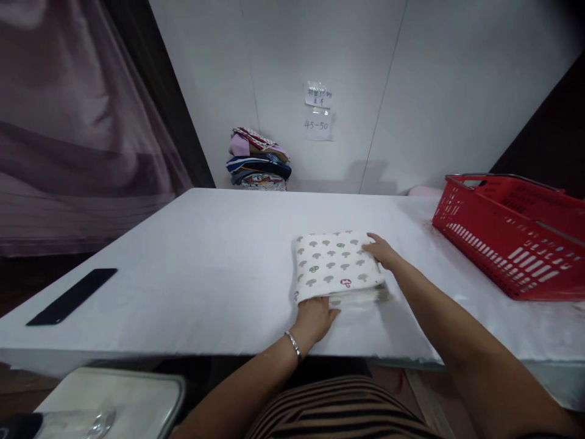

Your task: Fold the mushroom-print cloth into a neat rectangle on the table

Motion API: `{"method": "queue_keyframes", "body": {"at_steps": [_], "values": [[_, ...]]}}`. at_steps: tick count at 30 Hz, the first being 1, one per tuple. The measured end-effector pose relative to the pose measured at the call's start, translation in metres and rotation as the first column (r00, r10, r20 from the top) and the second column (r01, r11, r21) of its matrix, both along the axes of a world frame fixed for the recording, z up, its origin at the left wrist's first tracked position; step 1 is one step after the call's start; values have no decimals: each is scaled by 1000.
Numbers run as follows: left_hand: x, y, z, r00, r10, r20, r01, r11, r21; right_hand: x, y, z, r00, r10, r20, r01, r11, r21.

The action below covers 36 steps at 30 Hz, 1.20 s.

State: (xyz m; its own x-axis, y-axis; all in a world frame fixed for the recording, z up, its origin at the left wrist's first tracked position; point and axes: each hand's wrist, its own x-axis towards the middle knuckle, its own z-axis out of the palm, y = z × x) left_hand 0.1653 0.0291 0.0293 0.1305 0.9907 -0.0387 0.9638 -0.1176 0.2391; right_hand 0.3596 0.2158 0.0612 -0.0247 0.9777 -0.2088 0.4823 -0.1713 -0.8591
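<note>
A folded white cloth (336,262), printed with grey mushrooms and a few green and red ones, lies in a thick square on the white table. My left hand (314,318) is at its near left corner, fingers tucked under the upper layers and mostly hidden, the thumb outside. At the far right corner, my right hand (381,250) grips the cloth's edge, with fingertips on top and the rest of the grip partly hidden. Several folded layers show along the near edge. A silver bracelet (293,345) circles my left wrist.
A red plastic basket (512,244) stands on the table (205,262) at the right. A dark flat phone-like slab (73,297) lies at the left. Folded fabrics (259,160) are stacked by the wall, below paper signs (319,111). A pale stool-like seat (114,396) is at lower left.
</note>
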Motion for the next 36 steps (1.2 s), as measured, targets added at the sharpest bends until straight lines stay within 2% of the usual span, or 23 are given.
{"method": "queue_keyframes", "body": {"at_steps": [2,5,9,11,12,14,16,18,20,21,24,25,26,27,30,33,36], "values": [[3,1,3,999,33,-10,-33,999,-37,4,1,-3,993,1,117,-11,996,88],[9,1,5,999,28,-23,-30,997,-74,8,0,-11,968,0,252,-34,991,130],[11,-8,2,999,-50,5,50,998,26,11,-1,-19,970,35,240,-76,983,165],[7,-15,4,989,-143,44,139,986,87,11,1,-20,968,54,245,-102,977,187],[4,-17,6,971,-228,71,219,968,123,12,3,-20,964,59,259,-111,975,192],[-4,-18,14,908,-404,114,369,898,241,13,6,-21,949,62,308,-125,974,190],[-14,-12,23,881,-458,120,386,842,377,15,9,-20,928,69,367,-143,974,178],[-24,1,28,933,-343,114,261,857,444,16,7,-17,898,66,436,-157,972,175],[-30,14,25,974,-209,90,158,905,396,12,-1,-11,856,39,516,-191,950,245],[-32,20,22,983,-169,73,133,926,352,8,-9,-7,836,25,549,-230,923,308],[-29,28,8,993,-116,23,105,956,275,-13,-41,-1,787,56,614,-428,766,479],[-27,28,4,994,-107,12,100,956,274,-20,-52,-2,762,104,639,-503,716,484],[-25,28,1,995,-99,5,93,956,278,-25,-62,-5,727,142,672,-558,692,458],[-24,27,-1,995,-95,-2,92,956,279,-29,-70,-9,687,176,705,-594,695,405],[-22,25,-3,995,-101,-9,100,960,263,-28,-81,-25,595,248,764,-602,768,219],[-25,23,0,994,-109,16,102,967,232,-19,-78,-32,575,286,766,-588,795,145],[-30,28,10,988,-114,100,96,981,170,-18,-71,-24,583,352,732,-598,796,93]]}}
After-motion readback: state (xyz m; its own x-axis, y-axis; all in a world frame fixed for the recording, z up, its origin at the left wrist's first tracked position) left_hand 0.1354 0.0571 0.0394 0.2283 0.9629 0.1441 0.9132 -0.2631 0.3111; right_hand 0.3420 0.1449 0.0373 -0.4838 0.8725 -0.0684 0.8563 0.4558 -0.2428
